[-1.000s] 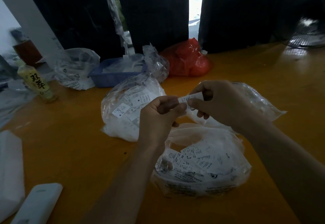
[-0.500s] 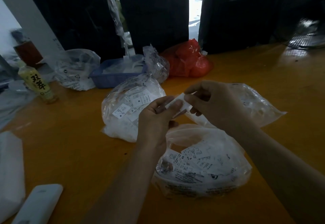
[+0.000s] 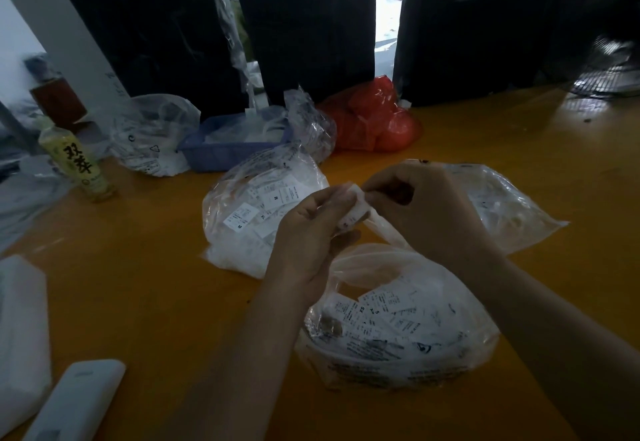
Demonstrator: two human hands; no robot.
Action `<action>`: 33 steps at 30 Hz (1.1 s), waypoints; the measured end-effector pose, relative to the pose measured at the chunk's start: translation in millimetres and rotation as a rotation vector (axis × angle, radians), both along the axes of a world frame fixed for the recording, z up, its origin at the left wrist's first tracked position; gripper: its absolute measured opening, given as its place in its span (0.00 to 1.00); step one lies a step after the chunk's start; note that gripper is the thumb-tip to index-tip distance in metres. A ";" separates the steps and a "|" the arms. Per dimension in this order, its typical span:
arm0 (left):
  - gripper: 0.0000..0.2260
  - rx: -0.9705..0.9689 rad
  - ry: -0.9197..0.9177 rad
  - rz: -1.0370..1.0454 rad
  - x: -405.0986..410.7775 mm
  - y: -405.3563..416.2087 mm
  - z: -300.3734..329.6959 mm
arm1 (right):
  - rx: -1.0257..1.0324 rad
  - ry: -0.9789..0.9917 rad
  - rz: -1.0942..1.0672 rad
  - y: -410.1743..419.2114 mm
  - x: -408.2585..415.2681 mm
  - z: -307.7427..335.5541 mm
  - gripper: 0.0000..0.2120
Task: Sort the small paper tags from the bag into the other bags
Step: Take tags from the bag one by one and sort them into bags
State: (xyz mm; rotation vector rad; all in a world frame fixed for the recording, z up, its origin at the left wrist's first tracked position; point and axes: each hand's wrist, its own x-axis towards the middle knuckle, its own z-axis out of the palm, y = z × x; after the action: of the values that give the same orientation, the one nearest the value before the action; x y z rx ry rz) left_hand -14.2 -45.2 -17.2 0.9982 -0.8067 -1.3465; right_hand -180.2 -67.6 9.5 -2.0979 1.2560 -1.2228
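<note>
The small white printed paper tag [image 3: 354, 207], stretched flat between both hands a second ago, now sits curled and bunched in the pinch of left hand [image 3: 313, 229] and right hand [image 3: 420, 205] above the near clear plastic bag [image 3: 398, 333], suggesting it is being readied for dropping.
</note>
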 end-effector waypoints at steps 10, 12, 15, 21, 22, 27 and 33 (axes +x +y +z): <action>0.16 -0.280 -0.667 0.125 27.9 -2.4 8.1 | 0.128 -0.009 0.060 -9.2 -7.8 0.8 0.09; 0.17 -0.309 -0.772 0.228 39.1 -4.4 10.4 | 0.159 -0.017 0.021 -12.7 -11.8 3.5 0.06; 0.14 -0.293 -1.028 0.470 63.8 -10.2 7.4 | 0.118 0.319 -0.142 -25.0 -30.2 5.6 0.09; 0.10 -0.130 -1.538 0.435 87.0 -21.5 -14.8 | 0.244 1.030 -0.286 -51.5 -60.2 -24.4 0.08; 0.11 -0.077 -1.625 0.389 85.6 -22.1 -18.5 | 0.283 1.015 -0.270 -54.9 -61.0 -32.5 0.09; 0.15 0.019 -1.827 0.274 82.4 -22.5 -19.7 | 0.280 0.972 -0.238 -68.0 -61.3 -55.9 0.08; 0.19 -0.072 -1.708 0.215 73.9 -22.2 -15.7 | 0.309 0.911 -0.283 -61.8 -61.0 -36.2 0.13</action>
State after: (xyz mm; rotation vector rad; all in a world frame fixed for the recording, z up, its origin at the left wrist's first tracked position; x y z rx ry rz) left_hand 59.6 -67.5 -32.8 2.0467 -1.8309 0.0379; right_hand -241.2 -129.4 -26.7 -2.3362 2.0001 -0.0514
